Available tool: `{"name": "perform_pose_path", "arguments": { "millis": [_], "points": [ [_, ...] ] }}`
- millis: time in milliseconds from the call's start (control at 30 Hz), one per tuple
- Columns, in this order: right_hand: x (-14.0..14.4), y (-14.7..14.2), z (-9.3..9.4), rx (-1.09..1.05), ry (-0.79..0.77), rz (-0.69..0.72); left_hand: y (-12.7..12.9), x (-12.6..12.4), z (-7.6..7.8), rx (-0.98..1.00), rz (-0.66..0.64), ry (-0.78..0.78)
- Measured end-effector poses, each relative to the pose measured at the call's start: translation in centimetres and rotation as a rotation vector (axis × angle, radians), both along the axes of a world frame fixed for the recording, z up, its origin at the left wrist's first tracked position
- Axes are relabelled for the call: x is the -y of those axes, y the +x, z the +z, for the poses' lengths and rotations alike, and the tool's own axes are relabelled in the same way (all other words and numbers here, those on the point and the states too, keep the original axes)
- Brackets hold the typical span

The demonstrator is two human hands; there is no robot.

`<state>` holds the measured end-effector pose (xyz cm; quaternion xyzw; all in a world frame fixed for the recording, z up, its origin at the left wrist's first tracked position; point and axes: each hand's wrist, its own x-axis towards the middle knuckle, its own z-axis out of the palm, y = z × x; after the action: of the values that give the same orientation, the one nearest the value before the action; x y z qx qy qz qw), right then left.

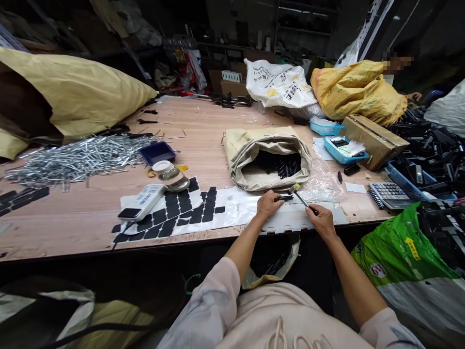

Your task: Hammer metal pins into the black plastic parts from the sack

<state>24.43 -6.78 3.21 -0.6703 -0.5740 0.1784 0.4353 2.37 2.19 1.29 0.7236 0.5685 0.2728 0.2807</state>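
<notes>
A small black part (284, 198) is pinched in the left hand (268, 203), whose grip is closed around its left end, just above the near edge of the surface (90, 213). The part's long axis is laid roughly left to right, its free end pointed toward the right hand (321, 220). A small brush (302, 198) is held in the right hand, the grip closed on the dark handle; the handle is slanted up and to the left, so that the pale bristle head is brought right beside the free end of the part, touching it or nearly so. The part is thus found just left of and slightly beyond the right hand, and the left hand is the nearer of the two.

Directly beyond the hands an open sack (269, 157) of similar black parts is seen. To the left, sheets of black pads (174, 213) are spread, with a white handheld device (141, 202) laid on them. A heap of metal rods (76, 157) is piled farther left. A calculator (389, 194) and blue trays (341, 150) are set at the right. The room beyond is dim and crowded with bags and shelving.
</notes>
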Motion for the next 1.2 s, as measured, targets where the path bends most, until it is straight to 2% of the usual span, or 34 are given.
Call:
{"name": "perform_pose_path", "arguments": {
  "millis": [167,267,567,700,867,1000,1100,1200],
  "points": [
    [0.3,-0.3,-0.3,0.163,0.081,0.033,0.2,-0.3,-0.2,0.016,0.013,-0.017],
    [0.3,-0.2,-0.7,0.221,0.058,0.034,0.2,-0.2,-0.1,0.013,0.013,-0.03],
    [-0.3,-1.4,-0.5,0.194,0.068,0.087,0.1,0.0,0.5,0.019,0.005,-0.064],
    [-0.5,-0.9,-1.0,0.012,0.014,0.036,0.0,0.2,0.5,0.033,0.008,-0.051],
    [-1.8,1.1,-1.1,-0.411,-0.108,-0.086,-0.2,0.3,0.1,0.044,-0.002,-0.025],
    [-2.5,2.4,-0.9,-0.688,-0.096,-0.162,-0.4,0.1,0.1,0.049,-0.041,0.006],
    [-2.6,2.6,-0.9,-0.753,-0.075,-0.193,-0.6,0.7,0.6,0.091,-0.068,0.046],
    [-2.5,2.5,-1.1,-0.728,-0.106,-0.168,-1.4,3.3,1.0,0.168,-0.113,0.154]
  ]
}}
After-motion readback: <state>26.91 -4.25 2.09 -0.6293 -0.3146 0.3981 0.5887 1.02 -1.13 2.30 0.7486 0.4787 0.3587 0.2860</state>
